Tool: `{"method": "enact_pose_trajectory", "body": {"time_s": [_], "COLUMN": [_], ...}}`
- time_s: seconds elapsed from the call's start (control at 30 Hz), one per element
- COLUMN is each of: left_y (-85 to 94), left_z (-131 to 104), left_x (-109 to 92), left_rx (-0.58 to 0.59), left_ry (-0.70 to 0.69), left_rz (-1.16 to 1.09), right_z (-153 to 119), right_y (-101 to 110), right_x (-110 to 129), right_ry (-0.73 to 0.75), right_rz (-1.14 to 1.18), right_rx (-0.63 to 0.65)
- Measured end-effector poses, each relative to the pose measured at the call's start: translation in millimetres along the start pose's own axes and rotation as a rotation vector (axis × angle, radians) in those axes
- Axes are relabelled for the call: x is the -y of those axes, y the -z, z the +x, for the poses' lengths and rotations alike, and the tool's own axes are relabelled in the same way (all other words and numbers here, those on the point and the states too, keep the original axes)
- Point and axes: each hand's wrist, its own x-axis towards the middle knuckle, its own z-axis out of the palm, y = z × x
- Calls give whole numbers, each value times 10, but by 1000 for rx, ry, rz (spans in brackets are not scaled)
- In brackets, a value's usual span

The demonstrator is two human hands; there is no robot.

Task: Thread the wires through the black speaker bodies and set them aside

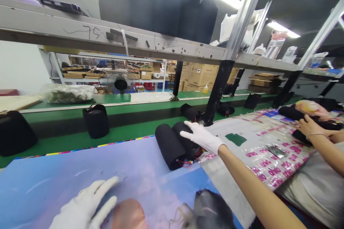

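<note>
My right hand (202,136), in a white glove, reaches over a black fabric-covered cylinder (180,128). Its fingers are spread; whether they touch the cylinder I cannot tell. A second black cylinder (169,146) lies alongside on the left, and thin red wires (186,162) stick out at the near ends. My left hand (87,204), also gloved in white, is open with fingers apart above a blue-pink printed sheet (67,171) and holds nothing. At the bottom edge lies a dark, blurred object (212,209) whose kind I cannot make out.
Behind the sheet runs a green conveyor belt (134,120) with more black cylinders (96,121) on it. A shelf (161,44) crosses overhead, held by a dark post (217,93). On the right, a co-worker's hand (309,127) is among black cylinders.
</note>
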Motion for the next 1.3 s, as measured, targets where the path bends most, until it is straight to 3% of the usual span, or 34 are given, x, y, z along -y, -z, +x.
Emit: {"method": "enact_pose_trajectory", "body": {"time_s": [0.17, 0.23, 0.33, 0.43, 0.57, 0.73, 0.9, 1.07, 1.2, 1.3], "left_y": [68, -51, -337, -559, -590, -532, -546, -537, -602, -641], "left_z": [566, 839, 1120, 1187, 1116, 1107, 1134, 1136, 1165, 1148], "left_x": [-675, -880, -1061, -1111, -1108, -1122, -1093, -1109, -1090, -1090], "left_rx": [-99, -149, -229, -272, -290, -301, -276, -272, -257, -202], "left_ry": [-87, -93, -114, -159, -184, -202, -270, -289, -266, -286], "left_rz": [-125, -167, -222, -246, -232, -187, -170, -189, -249, -301], "right_z": [-53, 5, 247, 607, 1066, 1377, 1452, 1140, 444, -89], "right_y": [-104, -138, -135, -22, 159, 91, -5, 295, 512, 474], "right_x": [137, 86, -103, -352, -610, -725, -529, -271, -265, -338], "right_ry": [112, 104, 24, -96, -264, -425, -409, -365, -397, -418], "right_rz": [49, 67, -2, -160, -340, -456, -580, -621, -604, -565], "right_rx": [10, -26, -180, -376, -521, -499, -476, -395, -336, -271]}}
